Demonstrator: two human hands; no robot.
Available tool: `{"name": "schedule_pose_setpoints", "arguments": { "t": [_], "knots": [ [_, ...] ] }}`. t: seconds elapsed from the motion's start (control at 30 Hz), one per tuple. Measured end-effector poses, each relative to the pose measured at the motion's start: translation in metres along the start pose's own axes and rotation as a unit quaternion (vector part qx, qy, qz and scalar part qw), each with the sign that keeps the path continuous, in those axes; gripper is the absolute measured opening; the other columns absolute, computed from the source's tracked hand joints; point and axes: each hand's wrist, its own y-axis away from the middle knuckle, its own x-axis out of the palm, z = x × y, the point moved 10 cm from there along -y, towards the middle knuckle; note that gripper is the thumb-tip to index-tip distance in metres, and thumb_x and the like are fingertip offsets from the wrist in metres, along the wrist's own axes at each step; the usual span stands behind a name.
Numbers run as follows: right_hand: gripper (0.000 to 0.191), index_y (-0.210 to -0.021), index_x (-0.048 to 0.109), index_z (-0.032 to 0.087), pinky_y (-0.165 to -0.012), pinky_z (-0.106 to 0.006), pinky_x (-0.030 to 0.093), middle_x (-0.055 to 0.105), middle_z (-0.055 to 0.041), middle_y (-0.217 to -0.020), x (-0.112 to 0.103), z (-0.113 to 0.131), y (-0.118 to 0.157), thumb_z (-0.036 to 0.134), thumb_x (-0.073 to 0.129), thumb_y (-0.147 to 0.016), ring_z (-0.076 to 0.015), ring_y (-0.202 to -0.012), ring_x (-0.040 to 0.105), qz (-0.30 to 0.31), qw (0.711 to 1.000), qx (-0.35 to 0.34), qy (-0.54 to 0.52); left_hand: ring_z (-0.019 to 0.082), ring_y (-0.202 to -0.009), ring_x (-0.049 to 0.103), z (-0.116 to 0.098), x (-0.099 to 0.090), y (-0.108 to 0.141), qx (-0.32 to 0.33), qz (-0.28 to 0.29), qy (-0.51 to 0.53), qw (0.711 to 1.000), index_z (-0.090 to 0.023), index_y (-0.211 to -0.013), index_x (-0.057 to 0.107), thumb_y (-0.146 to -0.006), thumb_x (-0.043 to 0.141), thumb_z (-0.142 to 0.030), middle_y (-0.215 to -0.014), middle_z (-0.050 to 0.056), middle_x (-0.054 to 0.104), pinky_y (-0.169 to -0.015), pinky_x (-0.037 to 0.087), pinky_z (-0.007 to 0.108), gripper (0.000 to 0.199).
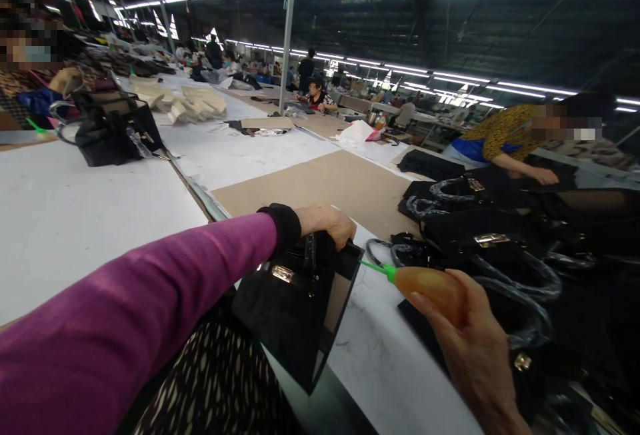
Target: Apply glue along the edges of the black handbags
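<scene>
A black handbag (287,308) with a gold clasp and a beige side panel stands tilted at the table's near edge. My left hand (334,223) is closed over its top rim, fingers curled on the upper corner. In my right hand (473,342) lies a squeeze bottle (433,292) of amber liquid with a thin green nozzle. The nozzle's tip points left, right beside the bag's upper side edge; whether it touches cannot be made out. Plastic wrap covers the bag's handle.
Many black handbags (493,222) with wrapped handles are heaped at the right, where a person in a yellow patterned top (505,132) reaches in. Another black bag (117,128) stands far left near another person. Brown board (320,185) covers part of the white table (90,215).
</scene>
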Motion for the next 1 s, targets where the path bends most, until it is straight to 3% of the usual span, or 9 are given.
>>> {"name": "schedule_pose_setpoints", "arguments": {
  "t": [0.1, 0.23, 0.43, 0.77, 1.0],
  "knots": [
    [0.064, -0.12, 0.047, 0.026, -0.077, -0.039, 0.044, 0.057, -0.0025, -0.104, -0.002, -0.001, -0.001, 0.06, 0.064, -0.068, -0.0266, -0.089, 0.055, -0.008, 1.0, 0.009, -0.003, 0.017, -0.059, 0.055, -0.001, 0.012, 0.001, -0.001, 0.066, -0.044, 0.997, -0.014, -0.073, 0.068, -0.064, 0.062, -0.012, -0.075, 0.005, 0.068, -0.057, 0.043, 0.025, 0.012],
    [0.062, -0.118, 0.049, 0.026, -0.073, -0.036, 0.044, 0.057, -0.0018, -0.102, -0.007, 0.004, -0.005, 0.059, 0.064, -0.069, -0.0245, -0.084, 0.055, -0.038, 0.999, -0.001, 0.005, 0.018, -0.066, 0.057, -0.002, 0.011, 0.002, 0.003, 0.069, -0.07, 0.995, -0.015, -0.083, 0.068, -0.066, 0.058, -0.014, -0.086, 0.006, 0.068, -0.056, 0.042, 0.024, 0.02],
    [0.062, -0.119, 0.048, 0.024, -0.076, -0.037, 0.043, 0.056, -0.0027, -0.105, -0.001, -0.002, 0.0, 0.058, 0.064, -0.07, -0.0251, -0.087, 0.054, -0.03, 0.999, 0.004, -0.01, 0.019, -0.066, 0.057, 0.0, 0.017, 0.002, -0.01, 0.111, -0.07, 0.991, -0.015, -0.084, 0.068, -0.064, 0.056, -0.014, -0.084, 0.006, 0.068, -0.059, 0.043, 0.027, 0.024],
    [0.063, -0.119, 0.05, 0.023, -0.074, -0.037, 0.045, 0.057, -0.0038, -0.103, 0.008, -0.016, -0.003, 0.057, 0.065, -0.068, -0.0259, -0.087, 0.055, -0.007, 0.998, 0.043, -0.037, 0.019, -0.063, 0.055, 0.004, 0.023, -0.009, -0.006, 0.098, -0.066, 0.993, -0.015, -0.079, 0.068, -0.062, 0.054, -0.014, -0.078, 0.005, 0.067, -0.059, 0.043, 0.027, 0.022],
    [0.061, -0.119, 0.051, 0.023, -0.074, -0.037, 0.047, 0.058, -0.0033, -0.1, 0.015, -0.03, -0.002, 0.052, 0.068, -0.068, -0.025, -0.083, 0.056, 0.025, 0.992, 0.082, -0.096, 0.018, -0.068, 0.055, -0.001, 0.022, -0.005, -0.004, 0.088, -0.079, 0.993, -0.014, -0.09, 0.067, -0.066, 0.052, -0.013, -0.089, 0.006, 0.066, -0.062, 0.042, 0.026, 0.029]
  ]
}}
